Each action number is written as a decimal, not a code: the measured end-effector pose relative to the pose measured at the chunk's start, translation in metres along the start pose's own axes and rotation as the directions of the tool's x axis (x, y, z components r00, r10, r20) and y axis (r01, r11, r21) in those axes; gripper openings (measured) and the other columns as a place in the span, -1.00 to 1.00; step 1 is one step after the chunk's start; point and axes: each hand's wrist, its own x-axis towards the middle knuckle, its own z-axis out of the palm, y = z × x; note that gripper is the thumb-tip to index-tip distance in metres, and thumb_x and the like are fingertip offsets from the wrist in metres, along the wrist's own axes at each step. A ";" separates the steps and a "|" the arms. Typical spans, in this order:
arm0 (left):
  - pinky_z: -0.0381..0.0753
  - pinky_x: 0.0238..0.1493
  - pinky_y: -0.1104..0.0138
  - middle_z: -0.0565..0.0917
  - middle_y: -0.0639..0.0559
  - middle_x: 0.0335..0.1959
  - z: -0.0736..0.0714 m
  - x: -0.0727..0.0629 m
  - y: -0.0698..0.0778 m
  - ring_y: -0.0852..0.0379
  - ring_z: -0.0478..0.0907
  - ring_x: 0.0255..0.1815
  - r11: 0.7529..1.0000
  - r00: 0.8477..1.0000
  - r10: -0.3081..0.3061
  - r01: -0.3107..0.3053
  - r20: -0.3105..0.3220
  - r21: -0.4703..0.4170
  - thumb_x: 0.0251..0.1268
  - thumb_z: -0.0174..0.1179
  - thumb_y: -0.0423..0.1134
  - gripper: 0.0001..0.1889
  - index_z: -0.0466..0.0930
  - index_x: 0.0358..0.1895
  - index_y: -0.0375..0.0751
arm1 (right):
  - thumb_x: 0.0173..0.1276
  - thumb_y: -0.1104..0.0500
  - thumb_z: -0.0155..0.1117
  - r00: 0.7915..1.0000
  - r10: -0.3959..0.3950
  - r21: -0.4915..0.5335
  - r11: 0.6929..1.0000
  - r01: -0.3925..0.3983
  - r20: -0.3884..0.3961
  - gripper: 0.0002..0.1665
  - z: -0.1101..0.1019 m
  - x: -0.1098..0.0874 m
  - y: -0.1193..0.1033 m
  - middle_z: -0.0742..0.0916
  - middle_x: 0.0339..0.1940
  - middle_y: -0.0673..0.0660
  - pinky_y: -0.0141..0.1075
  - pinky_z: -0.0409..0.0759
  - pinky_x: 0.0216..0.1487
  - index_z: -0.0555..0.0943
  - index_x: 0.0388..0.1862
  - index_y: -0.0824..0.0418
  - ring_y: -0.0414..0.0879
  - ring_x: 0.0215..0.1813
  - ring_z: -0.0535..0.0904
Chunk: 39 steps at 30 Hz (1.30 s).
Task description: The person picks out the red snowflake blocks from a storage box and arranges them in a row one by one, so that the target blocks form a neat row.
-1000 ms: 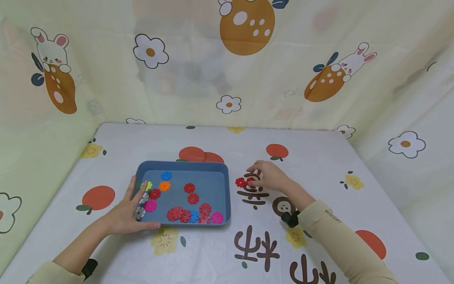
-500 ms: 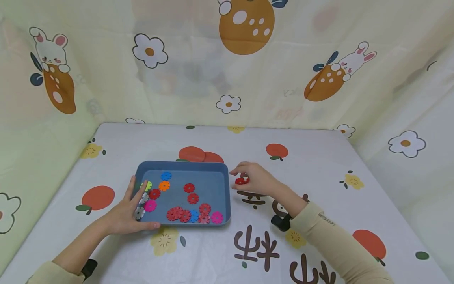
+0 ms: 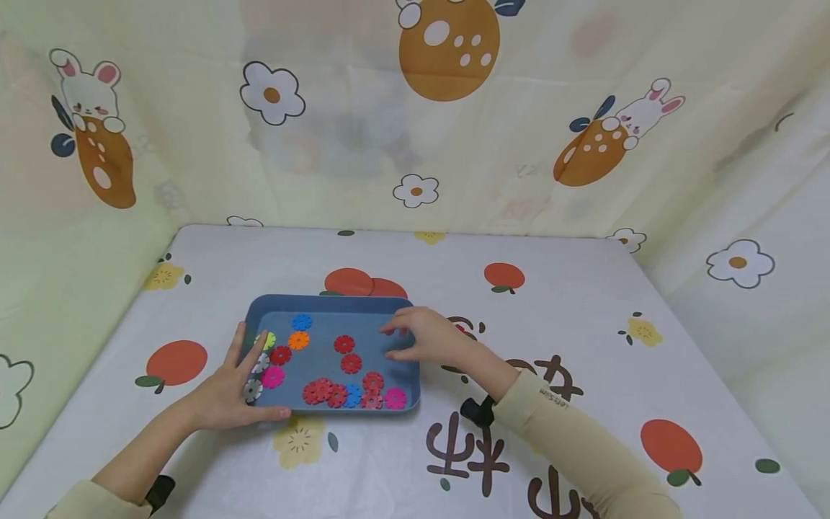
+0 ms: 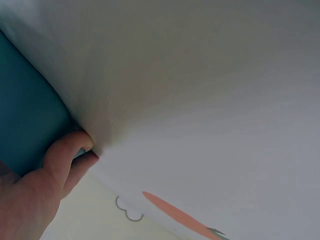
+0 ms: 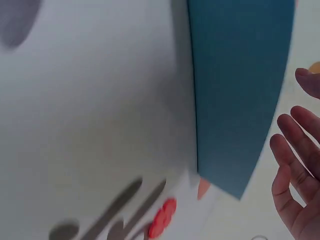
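A blue-grey tray [image 3: 324, 303] holds several plastic snowflake discs, among them red discs [image 3: 351, 363], an orange disc [image 3: 299, 341], blue discs [image 3: 301, 322] and magenta discs [image 3: 395, 398]. At its left end my left hand [image 3: 223, 393] rests with fingers spread over the left rim, the thumb lying along the near wall. My right hand [image 3: 431, 339] is over the tray's right end, fingers loosely bent and apart; no disc shows between them. In the right wrist view, red discs [image 5: 162, 218] lie in a row on the tablecloth; the head view has them mostly hidden behind that hand.
A printed white tablecloth [image 3: 551, 295] covers the table, with fruit, flowers and brown lettering drawn on it. Patterned fabric walls [image 3: 350, 144] close in the back and both sides.
My right hand has moved left from the loose red discs on the cloth to above the tray's right end. The left hand and the tray stay in place.
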 end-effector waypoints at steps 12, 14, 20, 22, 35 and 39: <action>0.59 -0.27 -0.02 -0.44 -0.36 0.40 -0.002 0.000 0.001 -0.53 0.21 0.15 1.000 1.000 0.000 0.000 -0.002 -0.004 -0.28 0.30 0.36 0.28 -0.26 0.45 -0.21 | 0.09 0.01 0.38 0.996 0.021 -0.075 0.997 -0.015 0.088 -0.53 0.026 0.029 -0.009 0.67 -0.14 -0.02 -0.45 0.48 -0.19 0.63 -0.02 0.15 -0.20 -0.20 0.51; 0.59 -0.27 -0.02 -0.44 -0.36 0.40 -0.002 0.000 0.001 -0.53 0.21 0.15 1.000 1.000 0.001 -0.001 -0.003 -0.003 -0.28 0.30 0.36 0.28 -0.26 0.45 -0.21 | 0.09 0.00 0.39 0.994 0.022 -0.084 0.996 -0.013 0.111 -0.53 0.030 0.032 -0.010 0.66 -0.14 -0.02 -0.46 0.48 -0.18 0.63 -0.02 0.14 -0.22 -0.19 0.51; 0.59 -0.28 -0.02 -0.44 -0.38 0.39 -0.001 0.000 0.001 -0.54 0.22 0.14 1.000 1.000 0.012 -0.012 -0.004 -0.006 -0.27 0.31 0.35 0.28 -0.26 0.45 -0.21 | 0.08 -0.04 0.39 0.985 0.042 -0.129 0.991 -0.021 0.169 -0.51 0.037 0.039 -0.018 0.64 -0.08 -0.01 -0.44 0.48 -0.08 0.63 0.01 0.09 -0.21 -0.07 0.50; 0.59 -0.28 -0.02 -0.43 -0.38 0.39 -0.001 0.000 0.001 -0.54 0.22 0.14 1.000 1.000 0.013 -0.013 -0.006 -0.006 -0.27 0.31 0.35 0.28 -0.26 0.45 -0.21 | 0.09 -0.05 0.38 0.984 0.044 -0.155 0.988 -0.016 0.175 -0.51 0.037 0.040 -0.021 0.63 -0.07 -0.02 -0.42 0.48 -0.05 0.63 0.01 0.07 -0.21 -0.04 0.49; 0.59 -0.29 -0.02 -0.42 -0.39 0.39 0.000 -0.001 0.001 -0.54 0.24 0.12 1.000 1.000 0.012 -0.012 -0.013 -0.003 -0.27 0.31 0.34 0.27 -0.24 0.44 -0.22 | 0.09 -0.11 0.37 0.981 0.004 -0.279 0.959 0.051 0.192 -0.54 0.040 0.045 -0.027 0.61 -0.23 -0.07 -0.50 0.47 -0.22 0.66 -0.05 0.05 -0.27 -0.19 0.49; 0.58 -0.28 -0.04 -0.41 -0.39 0.39 0.000 -0.001 0.001 -0.55 0.24 0.12 1.000 1.000 0.013 -0.013 -0.012 -0.001 -0.27 0.31 0.34 0.27 -0.24 0.44 -0.22 | 0.10 -0.10 0.36 0.981 -0.010 -0.289 0.955 0.067 0.194 -0.57 0.039 0.045 -0.029 0.63 -0.22 -0.07 -0.49 0.48 -0.18 0.67 -0.07 0.04 -0.26 -0.17 0.51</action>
